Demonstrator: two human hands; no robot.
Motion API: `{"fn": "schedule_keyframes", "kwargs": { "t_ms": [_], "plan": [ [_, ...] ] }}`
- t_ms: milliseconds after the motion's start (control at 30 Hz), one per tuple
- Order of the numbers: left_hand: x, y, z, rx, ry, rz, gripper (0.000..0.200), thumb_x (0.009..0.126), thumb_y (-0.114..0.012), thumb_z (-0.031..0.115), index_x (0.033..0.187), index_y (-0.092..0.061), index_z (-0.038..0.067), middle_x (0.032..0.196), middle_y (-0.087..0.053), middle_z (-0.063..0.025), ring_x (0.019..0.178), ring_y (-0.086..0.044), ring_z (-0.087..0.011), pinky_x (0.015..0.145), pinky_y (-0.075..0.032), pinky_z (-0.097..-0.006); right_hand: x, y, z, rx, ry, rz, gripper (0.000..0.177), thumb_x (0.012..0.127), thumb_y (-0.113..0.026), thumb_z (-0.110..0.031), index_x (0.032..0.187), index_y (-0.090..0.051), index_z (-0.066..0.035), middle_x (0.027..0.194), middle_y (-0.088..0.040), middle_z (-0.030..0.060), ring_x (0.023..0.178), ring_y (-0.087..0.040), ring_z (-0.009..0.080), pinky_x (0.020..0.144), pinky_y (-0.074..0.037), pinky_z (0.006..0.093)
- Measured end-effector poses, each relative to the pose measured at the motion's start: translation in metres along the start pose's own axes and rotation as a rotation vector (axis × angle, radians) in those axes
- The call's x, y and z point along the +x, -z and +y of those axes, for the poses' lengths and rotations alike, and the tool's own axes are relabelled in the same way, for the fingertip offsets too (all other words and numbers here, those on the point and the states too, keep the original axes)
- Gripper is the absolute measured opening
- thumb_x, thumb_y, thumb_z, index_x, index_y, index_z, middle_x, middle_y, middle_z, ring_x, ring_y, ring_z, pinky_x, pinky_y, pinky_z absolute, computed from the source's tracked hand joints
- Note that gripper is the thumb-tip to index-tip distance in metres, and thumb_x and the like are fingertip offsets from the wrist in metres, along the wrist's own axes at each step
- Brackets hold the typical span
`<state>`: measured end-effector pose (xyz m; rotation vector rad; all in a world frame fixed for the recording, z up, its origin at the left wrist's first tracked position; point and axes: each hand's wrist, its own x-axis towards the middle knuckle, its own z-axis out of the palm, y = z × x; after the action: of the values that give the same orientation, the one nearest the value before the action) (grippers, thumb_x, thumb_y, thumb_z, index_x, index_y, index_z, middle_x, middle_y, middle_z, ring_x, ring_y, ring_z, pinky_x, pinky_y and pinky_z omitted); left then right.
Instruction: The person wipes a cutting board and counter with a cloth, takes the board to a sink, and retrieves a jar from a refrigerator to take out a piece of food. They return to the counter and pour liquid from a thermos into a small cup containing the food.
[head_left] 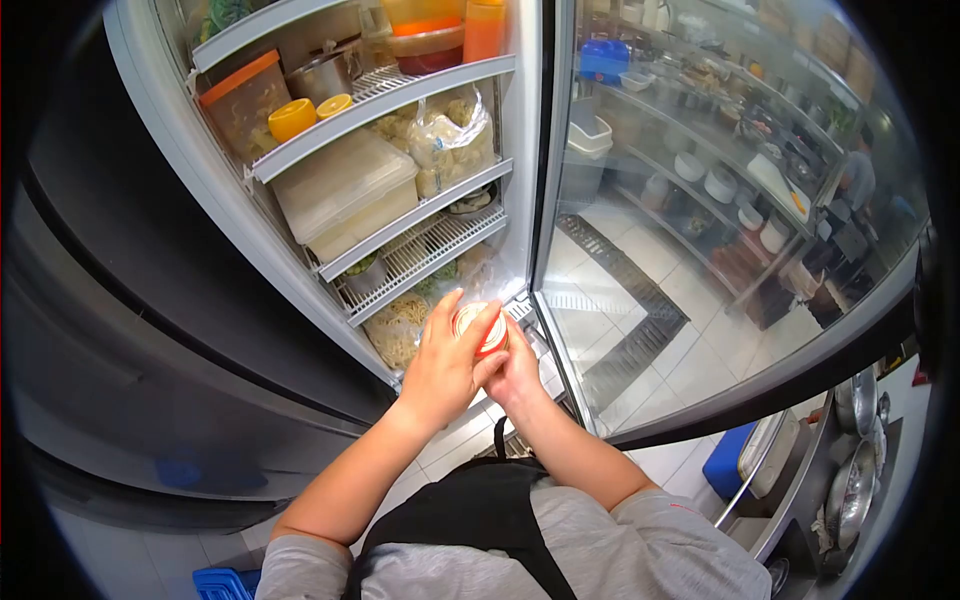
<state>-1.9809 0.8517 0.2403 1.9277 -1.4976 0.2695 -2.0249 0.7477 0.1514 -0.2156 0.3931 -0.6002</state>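
Both hands are closed around a small jar with a red-rimmed, pale-topped lid [492,339], held in front of the open fridge. My left hand [440,362] lies over the lid, its fingers curled across the top and side. From the right, my right hand [518,372] wraps the jar's body, which is mostly hidden by the fingers. Just beyond the hands, the lowest fridge section holds a bag of pale noodle-like strands [396,330] and some leafy greens [440,280].
The glass door [640,250] stands open on the right. Fridge shelves hold a lidded plastic box [345,190], a bagged food item [450,140], halved oranges [292,120] and an orange-lidded container [240,95]. Metal pans [852,490] sit at lower right. A person [858,175] shows beyond the glass.
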Motion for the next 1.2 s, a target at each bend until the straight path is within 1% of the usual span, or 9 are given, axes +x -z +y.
{"fn": "schedule_keyframes", "kwargs": {
  "t_ms": [300, 367, 500, 567, 633, 700, 900, 1033, 1200],
  "plan": [
    [0.046, 0.017, 0.004, 0.386, 0.362, -0.49, 0.058, 0.084, -0.059, 0.057, 0.105, -0.053, 0.003, 0.082, -0.062, -0.0198, 0.068, -0.065, -0.037, 0.061, -0.053, -0.0484, 0.009, 0.004, 0.003, -0.201, 0.254, 0.01, 0.011, 0.098, -0.052, -0.013, 0.108, -0.053, -0.006, 0.097, -0.061, 0.006, 0.089, -0.061, 0.0145, 0.079, -0.053, 0.0292],
    [0.05, 0.021, 0.006, 0.386, 0.422, -0.557, 0.06, 0.082, -0.06, 0.058, 0.106, -0.053, 0.004, 0.087, -0.061, -0.0193, 0.078, -0.066, -0.0353, 0.066, -0.054, -0.0468, 0.009, 0.003, 0.003, -0.194, 0.25, 0.018, 0.011, 0.098, -0.052, -0.013, 0.107, -0.053, -0.006, 0.096, -0.061, 0.0058, 0.087, -0.061, 0.0146, 0.078, -0.053, 0.0292],
    [0.052, 0.04, -0.01, 0.34, -0.131, -0.593, 0.044, 0.084, -0.067, 0.04, 0.113, -0.054, 0.01, 0.108, -0.058, -0.017, 0.117, -0.054, -0.0312, 0.09, -0.049, -0.044, 0.009, -0.001, -0.009, -0.122, 0.19, 0.013, 0.013, 0.099, -0.05, -0.015, 0.109, -0.052, -0.006, 0.098, -0.061, 0.0075, 0.088, -0.063, 0.017, 0.077, -0.055, 0.0317],
    [0.062, 0.043, -0.022, -0.181, -0.586, -0.714, 0.044, 0.082, -0.07, 0.039, 0.114, -0.056, 0.011, 0.119, -0.056, -0.0121, 0.125, -0.048, -0.0323, 0.102, -0.04, -0.0484, 0.002, -0.01, -0.018, -0.118, 0.062, 0.04, 0.014, 0.1, -0.048, -0.015, 0.11, -0.05, -0.006, 0.098, -0.061, 0.0081, 0.089, -0.063, 0.0188, 0.079, -0.056, 0.033],
    [0.06, 0.041, -0.017, -0.121, -0.494, -0.808, 0.05, 0.078, -0.073, 0.039, 0.118, -0.057, 0.014, 0.134, -0.05, -0.008, 0.128, -0.045, -0.0331, 0.106, -0.034, -0.0519, 0.01, -0.006, -0.018, -0.116, 0.07, 0.062, 0.015, 0.1, -0.049, -0.015, 0.112, -0.05, -0.006, 0.098, -0.061, 0.0078, 0.091, -0.064, 0.0198, 0.08, -0.056, 0.0335],
    [0.061, 0.035, -0.008, 0.147, -0.226, -0.271, 0.063, 0.073, -0.079, 0.033, 0.128, -0.053, 0.019, 0.14, -0.046, -0.0091, 0.131, -0.042, -0.0331, 0.107, -0.034, -0.0515, 0.022, 0.001, -0.017, -0.081, 0.145, -0.018, 0.015, 0.1, -0.049, -0.016, 0.112, -0.05, -0.006, 0.099, -0.061, 0.0073, 0.091, -0.064, 0.0194, 0.079, -0.056, 0.0337],
    [0.087, 0.062, -0.029, 0.74, -0.165, -0.15, 0.075, 0.076, -0.072, 0.046, 0.14, -0.043, 0.022, 0.131, -0.051, -0.0167, 0.115, -0.055, -0.0349, 0.092, -0.048, -0.044, 0.027, 0.006, -0.031, -0.086, 0.186, 0.009, 0.014, 0.099, -0.051, -0.016, 0.11, -0.051, -0.007, 0.1, -0.062, 0.0063, 0.091, -0.064, 0.0178, 0.081, -0.056, 0.034],
    [0.098, 0.038, 0.012, 0.36, 0.205, -0.719, 0.073, 0.079, -0.059, 0.066, 0.125, -0.052, 0.011, 0.093, -0.065, -0.0224, 0.085, -0.065, -0.0386, 0.074, -0.053, -0.0457, 0.028, 0.01, -0.034, -0.103, 0.2, -0.011, 0.014, 0.099, -0.05, -0.016, 0.11, -0.051, -0.007, 0.103, -0.062, 0.0072, 0.093, -0.064, 0.0182, 0.081, -0.055, 0.0339],
    [0.101, 0.021, 0.008, 0.149, -0.225, -0.759, 0.054, 0.082, -0.069, 0.04, 0.123, -0.051, 0.01, 0.102, -0.057, -0.0188, 0.088, -0.063, -0.0376, 0.077, -0.052, -0.0436, 0.028, 0.015, -0.055, -0.137, 0.134, 0.003, 0.019, 0.1, -0.048, -0.018, 0.116, -0.049, -0.008, 0.107, -0.059, 0.0077, 0.095, -0.063, 0.0209, 0.082, -0.055, 0.0378]
  ]
}}
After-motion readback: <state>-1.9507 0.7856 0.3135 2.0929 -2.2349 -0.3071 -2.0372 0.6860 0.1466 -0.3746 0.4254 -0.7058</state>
